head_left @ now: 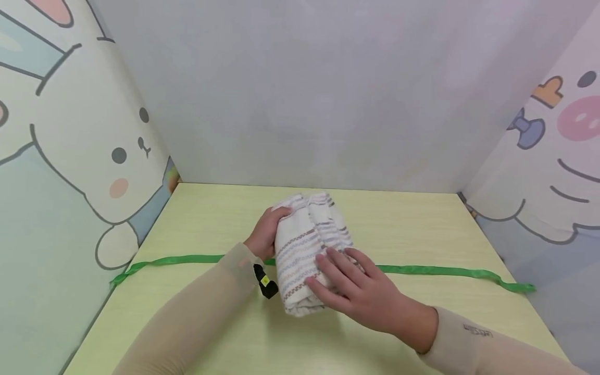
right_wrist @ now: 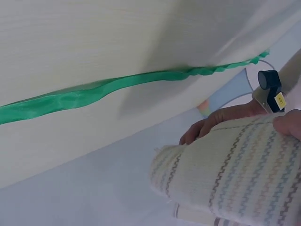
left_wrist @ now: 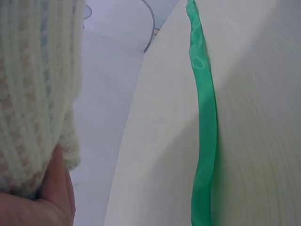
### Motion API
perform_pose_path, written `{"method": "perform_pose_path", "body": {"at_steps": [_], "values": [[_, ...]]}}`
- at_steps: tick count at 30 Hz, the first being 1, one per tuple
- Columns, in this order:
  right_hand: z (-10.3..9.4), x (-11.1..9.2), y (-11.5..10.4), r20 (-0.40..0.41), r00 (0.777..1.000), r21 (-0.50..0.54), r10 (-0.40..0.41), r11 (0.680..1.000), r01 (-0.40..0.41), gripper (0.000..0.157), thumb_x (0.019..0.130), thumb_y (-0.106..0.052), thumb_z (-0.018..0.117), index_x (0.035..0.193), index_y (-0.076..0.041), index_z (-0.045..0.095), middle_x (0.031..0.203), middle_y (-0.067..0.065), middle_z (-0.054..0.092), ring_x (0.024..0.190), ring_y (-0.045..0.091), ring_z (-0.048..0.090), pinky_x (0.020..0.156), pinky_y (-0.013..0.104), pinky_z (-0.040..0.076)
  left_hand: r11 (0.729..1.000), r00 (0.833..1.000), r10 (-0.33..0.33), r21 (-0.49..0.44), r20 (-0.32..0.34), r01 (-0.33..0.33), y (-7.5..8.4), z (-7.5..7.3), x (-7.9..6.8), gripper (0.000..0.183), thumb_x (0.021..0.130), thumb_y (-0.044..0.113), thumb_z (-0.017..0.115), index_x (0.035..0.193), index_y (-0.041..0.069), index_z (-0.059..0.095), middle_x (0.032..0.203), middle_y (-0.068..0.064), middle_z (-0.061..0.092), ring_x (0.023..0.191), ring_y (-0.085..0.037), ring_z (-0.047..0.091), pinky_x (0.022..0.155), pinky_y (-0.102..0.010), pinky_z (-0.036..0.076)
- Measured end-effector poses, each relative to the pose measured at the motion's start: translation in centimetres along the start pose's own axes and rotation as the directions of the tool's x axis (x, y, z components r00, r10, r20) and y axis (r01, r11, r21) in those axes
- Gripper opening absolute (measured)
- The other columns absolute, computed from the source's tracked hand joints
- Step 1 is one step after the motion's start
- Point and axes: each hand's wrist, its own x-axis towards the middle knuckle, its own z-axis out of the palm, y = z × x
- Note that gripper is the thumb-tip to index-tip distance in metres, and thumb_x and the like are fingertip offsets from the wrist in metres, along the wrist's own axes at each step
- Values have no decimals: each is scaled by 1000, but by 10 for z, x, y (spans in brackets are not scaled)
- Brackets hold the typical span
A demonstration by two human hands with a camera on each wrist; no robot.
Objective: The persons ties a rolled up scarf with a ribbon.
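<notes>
A folded white towel (head_left: 300, 255) with brown, blue and grey stripes is held tilted above the table, its shadow falling below. My left hand (head_left: 264, 234) grips its left side, thumb lying over the front face. In the right wrist view the fingers of that left hand (right_wrist: 221, 120) wrap the towel's (right_wrist: 202, 174) far side. My right hand (head_left: 370, 297) rests on the lower right of the towel with its fingers laid fairly straight across the cloth. The left wrist view shows the towel (left_wrist: 37, 84) close up, with part of the left hand (left_wrist: 47, 207) under it.
A green ribbon (head_left: 431, 270) runs across the pale wooden table (head_left: 225, 219) from side to side, passing behind the towel. A grey wall (head_left: 319, 104) closes the back, and cartoon-printed panels (head_left: 89, 135) stand at both sides. A black wrist camera (head_left: 265, 281) sits on the left wrist.
</notes>
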Motion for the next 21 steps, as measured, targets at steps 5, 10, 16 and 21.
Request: {"method": "perform_pose_path", "body": {"at_steps": [5, 10, 16, 21], "values": [[0, -10, -1, 41, 998, 53, -49, 998, 47, 32, 110, -16, 44, 138, -15, 58, 131, 17, 65, 116, 34, 65, 87, 47, 55, 1000, 998, -28, 10, 48, 28, -3, -2, 1, 34, 104, 26, 56, 129, 5, 62, 104, -12, 72, 81, -22, 74, 73, -36, 62], [4, -14, -8, 22, 996, 70, -82, 994, 80, 31, 109, -14, 46, 137, -13, 60, 126, 15, 67, 111, 32, 68, 82, 45, 57, 999, 998, -43, 19, 55, 42, -7, -3, 1, 32, 104, 26, 57, 128, 5, 63, 106, -13, 72, 83, -23, 74, 74, -36, 62], [8, -19, -16, 14, 997, 56, -82, 995, 81, 30, 109, -12, 44, 134, -10, 62, 122, 12, 68, 107, 29, 68, 80, 43, 57, 998, 996, -21, 55, 87, 17, -12, -4, 4, 28, 104, 22, 57, 122, 2, 65, 102, -14, 72, 80, -23, 74, 72, -35, 62], [10, -18, -19, 43, 997, 65, -58, 996, 56, 31, 110, -12, 41, 133, -9, 63, 120, 10, 68, 105, 28, 66, 80, 42, 56, 994, 999, -27, 104, 41, 23, -13, -5, 8, 28, 102, 23, 62, 122, 3, 60, 102, -13, 70, 77, -22, 73, 70, -34, 62]]}}
